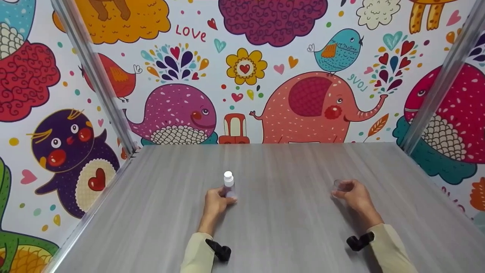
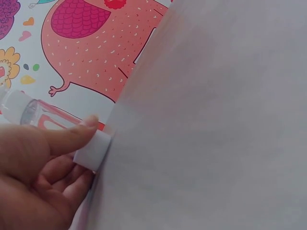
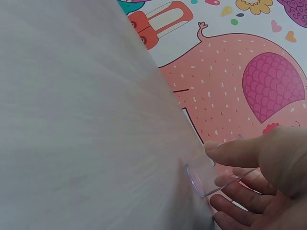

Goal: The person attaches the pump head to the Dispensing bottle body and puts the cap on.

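A small clear bottle (image 1: 229,182) with a white top stands upright on the table, left of centre in the head view. My left hand (image 1: 216,204) grips its lower part between thumb and fingers. In the left wrist view the bottle (image 2: 94,149) shows a white lower band, with the thumb lying across its clear body. Farther right, my right hand (image 1: 355,195) holds a small see-through cup-like piece (image 1: 337,184) by its side. The right wrist view shows that clear piece's round rim (image 3: 194,181) at the table surface, between thumb and fingers.
The grey wood-grain table (image 1: 280,220) lies beneath both hands. Behind it rises a wall (image 1: 242,34) printed with cartoon animals. Metal posts (image 1: 96,76) stand at the left and right back corners. Black wrist cameras (image 1: 223,252) sit at both sleeves.
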Demonstrator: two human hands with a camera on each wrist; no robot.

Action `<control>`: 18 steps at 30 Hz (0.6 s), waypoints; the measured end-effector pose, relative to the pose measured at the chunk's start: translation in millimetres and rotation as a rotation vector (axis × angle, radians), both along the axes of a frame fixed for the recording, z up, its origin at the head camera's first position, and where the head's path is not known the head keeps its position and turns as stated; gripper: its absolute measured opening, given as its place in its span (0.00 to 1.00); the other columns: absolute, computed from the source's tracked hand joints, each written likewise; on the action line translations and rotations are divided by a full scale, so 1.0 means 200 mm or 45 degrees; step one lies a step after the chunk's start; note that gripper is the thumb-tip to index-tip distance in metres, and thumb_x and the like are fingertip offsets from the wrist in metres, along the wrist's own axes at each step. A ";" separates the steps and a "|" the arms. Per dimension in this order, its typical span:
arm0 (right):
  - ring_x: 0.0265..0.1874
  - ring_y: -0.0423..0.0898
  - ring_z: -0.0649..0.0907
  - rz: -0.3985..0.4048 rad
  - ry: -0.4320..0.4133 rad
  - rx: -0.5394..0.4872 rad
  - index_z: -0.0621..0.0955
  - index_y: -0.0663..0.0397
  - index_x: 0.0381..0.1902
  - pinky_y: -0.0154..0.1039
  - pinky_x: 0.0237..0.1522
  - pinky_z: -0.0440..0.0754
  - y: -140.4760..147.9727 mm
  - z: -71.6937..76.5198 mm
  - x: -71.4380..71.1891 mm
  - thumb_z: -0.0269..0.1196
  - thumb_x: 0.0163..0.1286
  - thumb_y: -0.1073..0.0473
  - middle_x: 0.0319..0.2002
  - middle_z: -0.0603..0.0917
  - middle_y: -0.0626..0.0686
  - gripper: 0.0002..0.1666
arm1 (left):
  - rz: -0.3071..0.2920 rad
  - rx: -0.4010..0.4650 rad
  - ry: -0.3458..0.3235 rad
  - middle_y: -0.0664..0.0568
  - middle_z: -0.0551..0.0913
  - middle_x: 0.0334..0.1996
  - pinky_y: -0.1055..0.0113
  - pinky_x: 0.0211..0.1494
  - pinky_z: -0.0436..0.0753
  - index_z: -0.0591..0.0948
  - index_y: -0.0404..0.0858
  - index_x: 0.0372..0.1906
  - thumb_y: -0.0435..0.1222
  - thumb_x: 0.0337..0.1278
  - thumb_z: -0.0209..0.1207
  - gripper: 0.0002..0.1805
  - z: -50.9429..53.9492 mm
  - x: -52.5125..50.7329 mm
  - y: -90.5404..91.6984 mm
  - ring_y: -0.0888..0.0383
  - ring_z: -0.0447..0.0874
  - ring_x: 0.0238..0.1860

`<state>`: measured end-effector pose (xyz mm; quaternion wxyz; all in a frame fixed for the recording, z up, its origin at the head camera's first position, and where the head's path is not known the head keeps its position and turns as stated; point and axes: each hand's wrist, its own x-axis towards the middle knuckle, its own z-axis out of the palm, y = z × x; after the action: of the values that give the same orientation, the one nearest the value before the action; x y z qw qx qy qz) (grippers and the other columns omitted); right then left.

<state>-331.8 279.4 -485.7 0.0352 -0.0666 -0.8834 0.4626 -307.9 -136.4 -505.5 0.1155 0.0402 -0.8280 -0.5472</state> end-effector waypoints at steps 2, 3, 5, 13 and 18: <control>0.46 0.52 0.81 -0.008 -0.007 -0.003 0.74 0.69 0.52 0.27 0.36 0.74 0.00 0.00 0.00 0.73 0.60 0.60 0.50 0.82 0.68 0.28 | -0.001 0.001 -0.004 0.29 0.87 0.44 0.49 0.54 0.82 0.84 0.20 0.45 0.22 0.41 0.72 0.20 0.00 0.00 0.00 0.42 0.87 0.48; 0.47 0.53 0.81 -0.011 -0.010 -0.005 0.74 0.69 0.52 0.27 0.36 0.74 0.00 0.00 0.00 0.73 0.60 0.59 0.50 0.82 0.68 0.28 | 0.000 0.001 -0.007 0.30 0.87 0.44 0.49 0.54 0.82 0.84 0.20 0.45 0.22 0.41 0.72 0.20 0.00 0.00 0.00 0.42 0.86 0.48; 0.48 0.54 0.81 -0.019 -0.013 -0.009 0.74 0.68 0.52 0.28 0.36 0.74 0.00 0.00 0.00 0.73 0.60 0.59 0.51 0.82 0.67 0.28 | 0.006 -0.004 -0.015 0.30 0.87 0.44 0.49 0.55 0.82 0.84 0.21 0.45 0.23 0.41 0.72 0.20 0.00 0.00 0.00 0.42 0.86 0.49; 0.50 0.56 0.80 -0.044 -0.014 -0.015 0.74 0.67 0.54 0.29 0.37 0.74 -0.01 -0.01 0.00 0.72 0.61 0.58 0.52 0.81 0.66 0.29 | 0.006 0.019 -0.026 0.30 0.86 0.47 0.48 0.58 0.81 0.84 0.22 0.47 0.24 0.42 0.72 0.21 0.01 0.00 0.00 0.41 0.86 0.51; 0.48 0.55 0.80 -0.065 -0.030 -0.016 0.73 0.67 0.56 0.29 0.37 0.74 -0.02 -0.01 0.00 0.72 0.61 0.56 0.52 0.80 0.67 0.31 | -0.002 0.053 -0.048 0.29 0.86 0.48 0.48 0.60 0.80 0.84 0.22 0.48 0.24 0.43 0.72 0.22 0.01 0.01 0.00 0.40 0.85 0.53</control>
<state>-331.7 275.7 -487.0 0.0361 -0.0949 -0.8788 0.4663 -306.9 -135.4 -504.3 0.0987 0.0523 -0.8184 -0.5636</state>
